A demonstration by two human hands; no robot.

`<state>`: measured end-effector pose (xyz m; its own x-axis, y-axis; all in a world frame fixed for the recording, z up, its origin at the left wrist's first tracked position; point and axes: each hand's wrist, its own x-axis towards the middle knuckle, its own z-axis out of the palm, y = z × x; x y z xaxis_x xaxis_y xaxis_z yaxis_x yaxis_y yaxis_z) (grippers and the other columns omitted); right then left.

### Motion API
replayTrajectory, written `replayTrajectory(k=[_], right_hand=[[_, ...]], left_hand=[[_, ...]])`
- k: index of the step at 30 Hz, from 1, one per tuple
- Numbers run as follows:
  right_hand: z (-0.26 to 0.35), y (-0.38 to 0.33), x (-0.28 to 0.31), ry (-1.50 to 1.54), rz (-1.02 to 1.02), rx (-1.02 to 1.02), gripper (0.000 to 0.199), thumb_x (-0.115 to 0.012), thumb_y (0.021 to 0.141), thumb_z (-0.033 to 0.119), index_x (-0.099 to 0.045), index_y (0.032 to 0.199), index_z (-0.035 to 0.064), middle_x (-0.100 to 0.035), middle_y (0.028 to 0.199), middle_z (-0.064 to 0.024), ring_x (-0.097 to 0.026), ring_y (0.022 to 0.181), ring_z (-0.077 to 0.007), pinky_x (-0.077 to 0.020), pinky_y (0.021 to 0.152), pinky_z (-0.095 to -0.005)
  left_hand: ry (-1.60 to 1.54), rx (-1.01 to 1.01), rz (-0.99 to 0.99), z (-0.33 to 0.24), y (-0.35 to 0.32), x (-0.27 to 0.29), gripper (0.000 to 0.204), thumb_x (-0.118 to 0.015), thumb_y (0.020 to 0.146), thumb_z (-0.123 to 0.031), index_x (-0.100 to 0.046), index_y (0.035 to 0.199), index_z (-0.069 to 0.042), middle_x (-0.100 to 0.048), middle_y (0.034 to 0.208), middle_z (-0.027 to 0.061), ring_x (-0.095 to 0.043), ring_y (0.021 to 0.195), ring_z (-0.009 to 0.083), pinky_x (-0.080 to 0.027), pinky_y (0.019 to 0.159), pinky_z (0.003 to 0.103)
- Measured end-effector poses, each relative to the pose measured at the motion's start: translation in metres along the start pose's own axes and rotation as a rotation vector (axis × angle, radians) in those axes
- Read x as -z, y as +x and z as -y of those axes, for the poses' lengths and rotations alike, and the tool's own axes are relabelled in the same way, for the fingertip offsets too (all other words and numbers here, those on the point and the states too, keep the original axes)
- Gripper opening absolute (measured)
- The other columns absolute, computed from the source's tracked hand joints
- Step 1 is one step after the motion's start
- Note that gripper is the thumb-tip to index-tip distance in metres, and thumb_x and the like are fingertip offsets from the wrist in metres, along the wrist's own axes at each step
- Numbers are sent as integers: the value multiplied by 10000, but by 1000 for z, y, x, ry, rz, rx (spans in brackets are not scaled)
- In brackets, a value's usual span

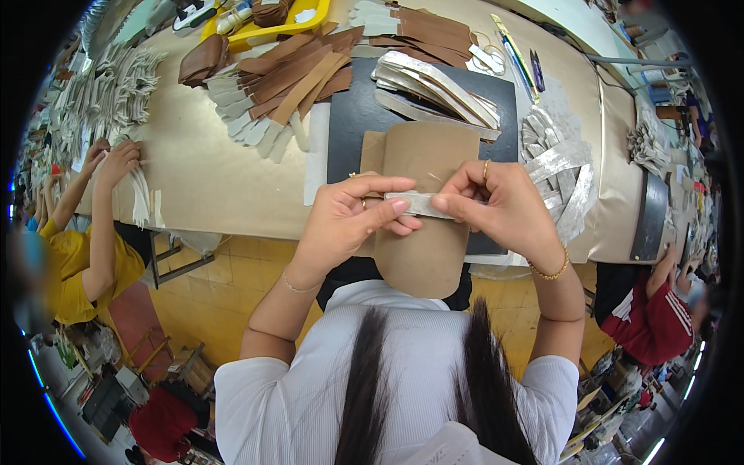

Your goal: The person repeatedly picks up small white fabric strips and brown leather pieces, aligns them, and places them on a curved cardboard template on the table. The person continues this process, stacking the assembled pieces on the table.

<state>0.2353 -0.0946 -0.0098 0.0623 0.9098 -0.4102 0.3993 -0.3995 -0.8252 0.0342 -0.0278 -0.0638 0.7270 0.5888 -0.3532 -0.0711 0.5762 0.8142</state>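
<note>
A short pale grey-white strip (419,204) lies across a curved brown cardboard form (422,256) that juts over the table edge toward me. My left hand (353,213) pinches the strip's left end between thumb and fingers. At the other end my right hand (496,203) grips it between thumb and forefinger. Just beyond the form, a bundle of long whitish strips (434,87) rests on a black mat (353,116). Beside my right hand is a heap of loose silvery-white strips (570,182).
Brown strips with pale ends (291,85) fan out at the far left, near a brown leather pile (204,60) and a yellow tray (306,19). Dark snips (536,70) and pens (515,58) lie far right. A co-worker in yellow (101,263) handles strips at left; another person in red (655,325) is at right.
</note>
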Motion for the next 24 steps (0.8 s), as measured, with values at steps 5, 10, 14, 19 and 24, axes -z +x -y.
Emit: replayTrajectory(k=[5, 10, 14, 19, 24], right_hand=[[-13, -10, 12, 49, 10, 90, 249, -741, 782, 236, -682, 847, 3, -661, 727, -62, -590, 630, -94, -473, 596, -235], [-23, -8, 13, 134, 26, 19, 191, -737, 790, 161, -660, 850, -3, -638, 733, -18, -564, 662, -56, -450, 607, -205], [-22, -6, 14, 148, 41, 8, 161, -731, 797, 128, -642, 830, -2, -623, 741, 1, -548, 686, -38, -438, 615, -190], [-23, -6, 11, 130, 16, 9, 150, -722, 795, 117, -620, 791, 7, -607, 722, 11, -524, 670, -34, -424, 607, -197], [-25, -7, 9, 124, -17, 18, 158, -723, 787, 121, -606, 775, 16, -591, 705, 22, -493, 649, -27, -400, 585, -199]], left_hand=[[60, 10, -50, -2, 1, 2, 253, -593, 866, 18, -564, 1100, 112, -650, 863, 181, -685, 733, 203, -570, 658, 250], [68, -9, -60, 2, 3, 3, 253, -595, 864, 20, -557, 1099, 106, -659, 851, 189, -683, 716, 205, -570, 646, 260], [79, -32, -27, 4, 2, 9, 262, -607, 877, -9, -556, 1113, 94, -669, 894, 190, -686, 757, 200, -571, 668, 261], [58, -61, -64, 5, 4, 5, 267, -625, 843, 22, -542, 1090, 84, -639, 840, 161, -673, 687, 190, -558, 615, 250], [7, -81, -21, 9, 8, 10, 304, -628, 846, 22, -490, 1117, 34, -597, 845, 99, -654, 705, 161, -545, 636, 253]])
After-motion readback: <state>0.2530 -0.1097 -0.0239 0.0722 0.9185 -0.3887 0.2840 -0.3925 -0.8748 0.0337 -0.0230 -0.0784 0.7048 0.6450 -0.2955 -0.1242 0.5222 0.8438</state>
